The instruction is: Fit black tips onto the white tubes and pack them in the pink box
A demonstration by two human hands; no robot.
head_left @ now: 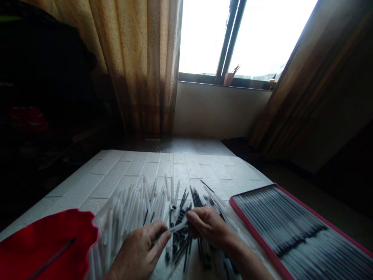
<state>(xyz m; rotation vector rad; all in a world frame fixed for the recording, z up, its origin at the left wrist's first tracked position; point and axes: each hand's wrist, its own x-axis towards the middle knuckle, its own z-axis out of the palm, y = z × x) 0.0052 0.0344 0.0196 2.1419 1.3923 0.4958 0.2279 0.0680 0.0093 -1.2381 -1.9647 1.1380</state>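
Observation:
A translucent pen barrel (178, 227) spans the gap between my two hands, low over the table. My left hand (140, 249) pinches one end of it between thumb and forefinger. The fingers of my right hand (208, 225) are closed at its other end; whatever small part they may also hold is hidden. Below and between the hands lie small black pen parts (175, 249) and thin dark refills (184, 198). More black refills (197, 197) lie bundled beyond my right hand. A large heap of translucent barrels (125, 214) spreads beside my left hand.
At the right, a pink-edged tray (250, 221) holds rows of pens. A red scalloped dish (78, 225) at the left holds one slim dark pen (55, 256). The table (140, 167) has a white brick-patterned cover. Beyond are curtains (136, 58) and a window with a cup (228, 79) on its sill.

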